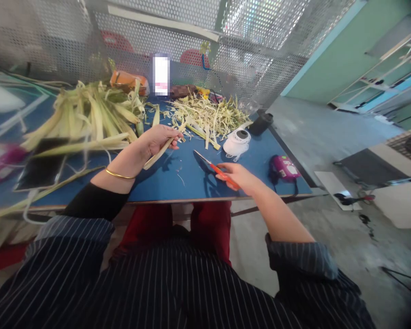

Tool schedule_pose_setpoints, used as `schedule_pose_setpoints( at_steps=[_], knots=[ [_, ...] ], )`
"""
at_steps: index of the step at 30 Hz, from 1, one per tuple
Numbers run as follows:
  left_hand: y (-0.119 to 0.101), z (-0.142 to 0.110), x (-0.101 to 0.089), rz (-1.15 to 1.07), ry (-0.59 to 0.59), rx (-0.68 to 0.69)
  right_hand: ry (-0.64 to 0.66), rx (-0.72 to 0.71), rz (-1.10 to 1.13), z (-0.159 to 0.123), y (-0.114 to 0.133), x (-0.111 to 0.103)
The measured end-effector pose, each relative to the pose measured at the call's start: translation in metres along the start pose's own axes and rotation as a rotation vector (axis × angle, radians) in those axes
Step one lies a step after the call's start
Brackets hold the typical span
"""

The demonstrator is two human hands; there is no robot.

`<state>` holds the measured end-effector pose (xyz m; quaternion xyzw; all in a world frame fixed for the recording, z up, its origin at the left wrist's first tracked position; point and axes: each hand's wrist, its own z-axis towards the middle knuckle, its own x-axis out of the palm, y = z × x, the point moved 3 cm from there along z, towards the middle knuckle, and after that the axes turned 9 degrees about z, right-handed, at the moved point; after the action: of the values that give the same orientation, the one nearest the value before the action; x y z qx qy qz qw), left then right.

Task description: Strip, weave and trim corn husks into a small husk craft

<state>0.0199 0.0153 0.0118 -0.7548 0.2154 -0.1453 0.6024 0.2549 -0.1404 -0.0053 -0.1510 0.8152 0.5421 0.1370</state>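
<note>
Pinched in my left hand [161,138] is a pale dried leaf strip [155,156], which slants down toward me over the blue table. My right hand [235,176] grips orange-handled scissors [215,168], their blades pointing up and left, apart from the strip. Beyond both hands lies a heap of cut yellowish-green scraps [208,114]. Long pale green leaves [96,109] are piled behind my left forearm. A white spool of thread or string [238,140] rests behind my right hand.
A purple device with a strap [284,167] sits near the table's right edge, and a black cylinder [261,124] lies behind it. A dark flat panel [43,162] is at left. Perforated metal mesh [178,34] rises along the back. An orange packet [128,82] leans there.
</note>
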Motion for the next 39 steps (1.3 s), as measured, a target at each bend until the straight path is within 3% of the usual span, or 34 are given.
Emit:
schedule_pose_setpoints(
  at_steps=[3, 6, 12, 18, 22, 26, 29, 31, 33, 35, 37, 39],
  knots=[
    [0.003, 0.004, -0.003, -0.014, 0.007, 0.022, 0.107, 0.009, 0.406, -0.017, -0.01, -0.012],
    [0.002, 0.003, -0.003, -0.003, 0.003, 0.031, 0.116, 0.037, 0.609, -0.028, -0.011, -0.016],
    [-0.003, -0.003, 0.0, 0.019, -0.01, 0.005, 0.029, 0.096, 0.666, -0.008, -0.004, -0.016],
    [-0.004, -0.005, 0.003, 0.02, 0.015, 0.01, -0.182, 0.001, 0.593, 0.028, -0.003, -0.019],
    [-0.008, -0.008, 0.003, 0.033, -0.006, 0.015, -0.254, -0.115, 0.177, 0.029, -0.004, -0.019],
    [-0.015, -0.011, -0.003, 0.09, -0.053, 0.07, -0.29, -0.292, -0.473, 0.011, 0.0, -0.007],
    [-0.02, -0.015, -0.007, 0.143, -0.073, 0.092, -0.329, -0.333, -0.966, -0.004, 0.009, 0.004],
    [-0.024, -0.019, -0.008, 0.161, -0.053, 0.101, -0.296, -0.39, -1.083, -0.005, 0.022, 0.009],
    [-0.027, -0.023, -0.007, 0.158, -0.012, 0.118, -0.247, -0.493, -0.982, 0.004, 0.043, 0.015],
    [-0.028, -0.026, -0.007, 0.141, 0.026, 0.128, -0.176, -0.589, -0.599, 0.024, 0.067, 0.022],
    [-0.029, -0.027, -0.006, 0.11, 0.065, 0.148, -0.012, -0.565, -0.075, 0.052, 0.085, 0.035],
    [-0.027, -0.026, -0.008, 0.081, 0.069, 0.151, 0.223, -0.469, 0.261, 0.079, 0.095, 0.056]
  ],
)
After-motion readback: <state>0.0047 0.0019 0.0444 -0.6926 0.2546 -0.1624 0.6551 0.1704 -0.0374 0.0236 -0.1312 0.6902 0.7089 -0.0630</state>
